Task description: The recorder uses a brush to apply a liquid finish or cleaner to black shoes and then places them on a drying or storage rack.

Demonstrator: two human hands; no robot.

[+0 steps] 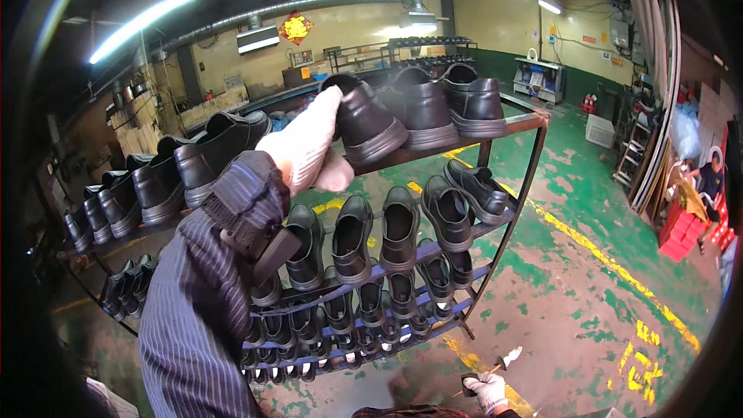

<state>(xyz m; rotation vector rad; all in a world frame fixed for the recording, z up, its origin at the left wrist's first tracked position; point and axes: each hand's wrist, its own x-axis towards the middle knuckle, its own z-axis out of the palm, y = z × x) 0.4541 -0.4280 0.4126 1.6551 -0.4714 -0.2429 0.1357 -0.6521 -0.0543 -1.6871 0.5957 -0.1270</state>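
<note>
My left hand (pixel 306 147), in a white glove below a dark striped sleeve, reaches up to the top shelf of the rack. Its fingers are closed on the side and collar of a black shoe (pixel 368 120), whose heel faces me. To the right of that shoe stand two more black shoes (pixel 427 112). Low in the picture is my right hand (pixel 489 392), also white-gloved, closed around a thin light-brown stick (pixel 476 381). A white tip (pixel 511 356) shows near the stick's upper end; its kind is too small to tell. A small dark piece (pixel 469 385) sits beside the fingers.
The metal shoe rack (pixel 507 125) carries black shoes on several tiers. More shoes (pixel 157 186) line its left side. A yellow line (pixel 596 251) crosses the green floor. At far right, a person (pixel 710 182) is near red boxes (pixel 679 232); a ladder (pixel 633 153) leans nearby.
</note>
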